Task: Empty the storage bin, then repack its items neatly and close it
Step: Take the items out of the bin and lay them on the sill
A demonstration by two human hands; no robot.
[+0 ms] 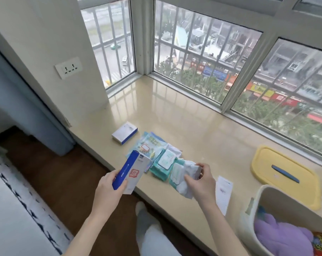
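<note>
My left hand (108, 187) grips a long blue and white box (131, 172) just above the front edge of the beige sill (193, 126). My right hand (202, 183) holds a crumpled white packet (188, 171) over the pile of items. On the sill lie two green wipe packs (161, 167), a flat colourful pouch (149, 145) and a small white and blue box (124, 132). The cream storage bin (267, 198) stands open at the right, with a purple soft item (283, 237) inside. Its yellow lid (285, 174) lies behind it.
A white paper slip (223, 193) lies on the sill between my right hand and the bin. Barred windows (211, 58) close off the back and left of the sill. A wall socket (69, 67) sits on the left wall. Dark wood floor (64, 178) runs below the sill's edge.
</note>
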